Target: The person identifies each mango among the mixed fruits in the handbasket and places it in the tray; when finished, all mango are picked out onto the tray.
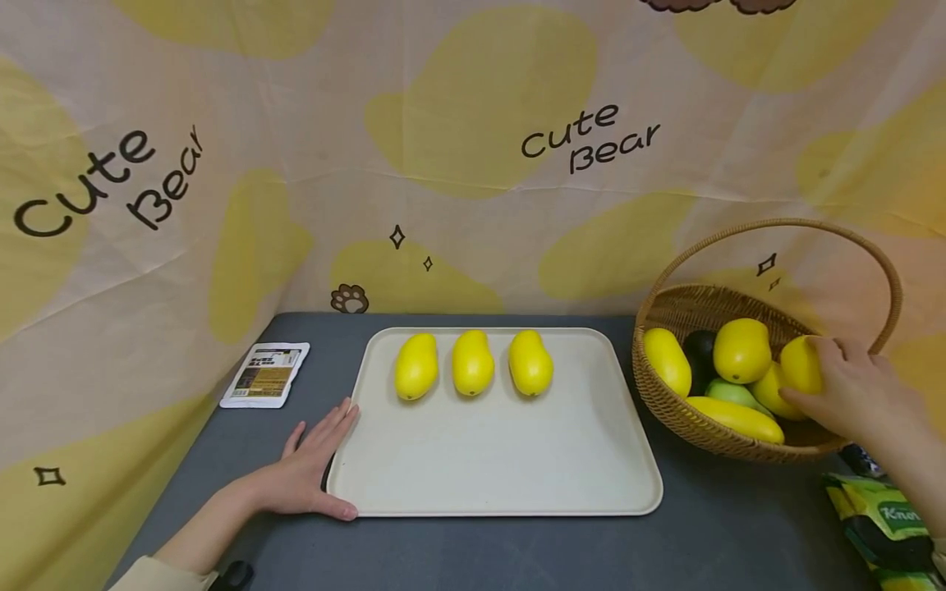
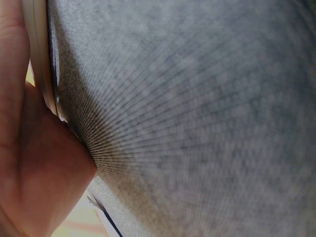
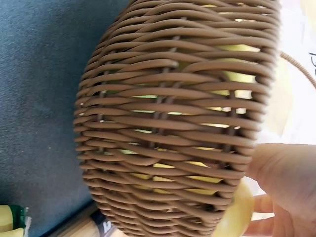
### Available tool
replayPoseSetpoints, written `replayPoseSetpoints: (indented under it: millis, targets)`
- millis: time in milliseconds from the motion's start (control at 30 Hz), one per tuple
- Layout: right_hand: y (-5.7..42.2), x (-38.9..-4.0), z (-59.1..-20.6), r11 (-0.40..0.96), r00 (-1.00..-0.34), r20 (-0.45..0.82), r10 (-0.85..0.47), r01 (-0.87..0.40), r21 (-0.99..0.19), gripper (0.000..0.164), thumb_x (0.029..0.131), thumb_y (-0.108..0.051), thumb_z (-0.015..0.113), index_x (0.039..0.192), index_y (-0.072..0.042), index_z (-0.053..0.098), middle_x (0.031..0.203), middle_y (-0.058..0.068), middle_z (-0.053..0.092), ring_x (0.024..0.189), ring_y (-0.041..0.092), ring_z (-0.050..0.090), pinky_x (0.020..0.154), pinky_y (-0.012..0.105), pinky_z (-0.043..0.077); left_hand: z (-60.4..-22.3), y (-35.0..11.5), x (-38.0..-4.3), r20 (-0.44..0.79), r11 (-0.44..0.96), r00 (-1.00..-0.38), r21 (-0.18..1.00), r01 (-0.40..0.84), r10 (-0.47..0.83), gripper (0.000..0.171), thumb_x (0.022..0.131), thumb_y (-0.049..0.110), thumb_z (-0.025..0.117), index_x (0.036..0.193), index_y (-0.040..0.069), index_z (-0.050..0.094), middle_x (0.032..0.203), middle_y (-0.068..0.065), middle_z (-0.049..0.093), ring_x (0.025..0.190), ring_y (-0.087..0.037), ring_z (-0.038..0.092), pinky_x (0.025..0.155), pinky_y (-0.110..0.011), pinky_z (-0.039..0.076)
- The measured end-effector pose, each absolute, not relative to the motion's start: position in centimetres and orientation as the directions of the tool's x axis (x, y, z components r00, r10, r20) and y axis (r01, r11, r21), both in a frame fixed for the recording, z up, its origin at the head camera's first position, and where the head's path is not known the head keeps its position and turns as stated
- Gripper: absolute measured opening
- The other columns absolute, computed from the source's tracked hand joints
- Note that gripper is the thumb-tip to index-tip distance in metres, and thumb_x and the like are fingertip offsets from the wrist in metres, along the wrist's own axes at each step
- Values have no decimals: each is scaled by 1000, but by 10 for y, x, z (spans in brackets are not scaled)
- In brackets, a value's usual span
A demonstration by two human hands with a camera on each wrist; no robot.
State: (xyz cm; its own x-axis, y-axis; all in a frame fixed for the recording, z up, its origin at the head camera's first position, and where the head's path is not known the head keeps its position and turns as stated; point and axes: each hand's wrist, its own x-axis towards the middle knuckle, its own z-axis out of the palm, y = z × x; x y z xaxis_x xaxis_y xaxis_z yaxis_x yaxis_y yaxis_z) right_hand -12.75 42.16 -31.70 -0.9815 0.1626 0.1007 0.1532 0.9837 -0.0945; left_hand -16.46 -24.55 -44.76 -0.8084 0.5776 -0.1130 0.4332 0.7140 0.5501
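Observation:
My right hand (image 1: 861, 390) reaches over the right side of a wicker basket (image 1: 739, 447) and grips a yellow mango (image 1: 801, 365), fingers behind it and thumb in front. In the right wrist view, the basket's weave (image 3: 173, 103) hides most of the fruit; part of the mango (image 3: 238, 212) shows beside the hand (image 3: 284, 185). My left hand (image 1: 310, 468) lies with spread fingers against the left edge of a cream tray (image 1: 488, 460). Three yellow mangoes stand in a row at the tray's back: left (image 1: 416, 367), middle (image 1: 472, 363) and right (image 1: 530, 363).
Also in the basket are more yellow fruit (image 1: 741, 350), a long yellow one (image 1: 739, 419), a green one (image 1: 735, 394) and a dark one (image 1: 699, 355). A tall handle (image 1: 783, 222) arches over it. A white packet (image 1: 266, 376) lies left; a green packet (image 1: 890, 521) lies front right.

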Motion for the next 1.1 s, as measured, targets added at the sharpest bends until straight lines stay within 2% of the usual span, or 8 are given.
replayPoseSetpoints:
  millis: [200, 367, 600, 800, 967, 1100]
  targets:
    - [420, -126, -318, 979, -977, 110, 181, 168, -113, 88, 83, -26, 73, 142, 12, 19, 128, 45, 20, 108, 66, 24, 74, 74, 32, -448, -245, -165, -125, 720, -812, 552, 421, 570, 129, 67, 62, 79, 157, 9, 3, 162, -16, -4, 145, -43, 3, 101, -70, -10]
    - [419, -126, -318, 981, -977, 136, 164, 147, -125, 85, 83, -22, 73, 139, 17, 22, 126, 46, 22, 106, 67, 25, 80, 73, 30, -448, -244, -165, -130, 720, -812, 556, 416, 570, 129, 68, 61, 79, 157, 9, 3, 162, -16, -5, 145, -43, 2, 101, -69, -11]
    - [414, -125, -317, 979, -971, 182, 157, 129, -157, 81, 86, -35, 71, 136, 14, 29, 122, 44, 29, 99, 64, 32, 71, 68, 34, -444, -244, -164, -131, 720, -807, 549, 424, 575, 128, 68, 60, 79, 157, 9, 2, 162, -18, -5, 144, -44, 3, 101, -70, -11]
    - [391, -119, -304, 979, -968, 221, 119, 76, -191, 85, 88, -41, 68, 144, 9, 28, 125, 43, 35, 99, 60, 38, 70, 65, 35, -441, -243, -163, -120, 711, -805, 557, 430, 581, 127, 69, 58, 80, 156, 6, 3, 162, -19, -4, 144, -45, 3, 100, -71, -11]
    - [364, -117, -294, 976, -964, 264, 38, -21, -217, 84, 86, -36, 71, 143, 11, 31, 122, 42, 41, 91, 53, 48, 64, 59, 40, -441, -243, -162, -121, 712, -806, 557, 428, 579, 127, 69, 58, 80, 156, 6, 4, 162, -19, -4, 144, -45, 3, 100, -71, -11]
    - [341, -116, -290, 965, -955, 297, -14, -90, -245, 83, 85, -33, 74, 142, 10, 33, 123, 38, 44, 89, 46, 48, 61, 52, 41, -442, -244, -162, -123, 713, -806, 556, 427, 579, 128, 69, 58, 80, 156, 7, 3, 162, -19, -5, 144, -45, 2, 100, -71, -11]
